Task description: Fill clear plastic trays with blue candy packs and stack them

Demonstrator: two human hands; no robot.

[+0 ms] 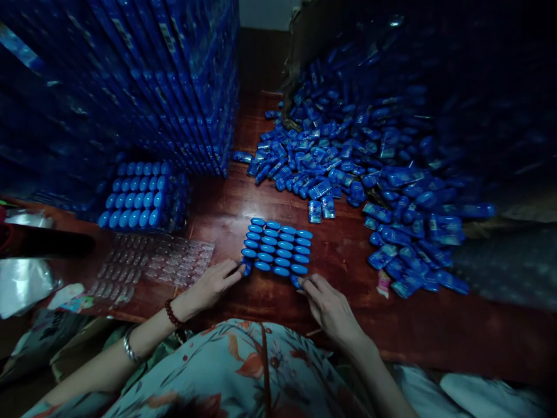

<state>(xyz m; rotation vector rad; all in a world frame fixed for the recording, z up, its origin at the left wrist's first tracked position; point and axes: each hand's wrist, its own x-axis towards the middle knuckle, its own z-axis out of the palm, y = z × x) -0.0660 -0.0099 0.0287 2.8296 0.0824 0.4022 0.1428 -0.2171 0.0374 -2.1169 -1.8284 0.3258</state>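
Observation:
On the wooden table (217, 203), close in front of me, stand several small blue bottles (278, 247) packed in rows, their glossy oval tops facing up. At the near left corner of this block, my left hand (221, 278) is closed on one blue bottle (246, 266). My right hand (324, 299) pinches another blue bottle (296, 281) by the near right corner, its lower part hidden by the fingers. A red bead bracelet and a silver bangle circle my left wrist.
A large heap of loose blue bottles (331, 151) spreads across the right side. Tall stacks of packed blue bottles (174, 87) rise at the back left, with a smaller stack (133, 200) before them. Clear plastic blister trays (178, 261) lie left of my left hand. A pink scrap (383, 283) lies near the heap.

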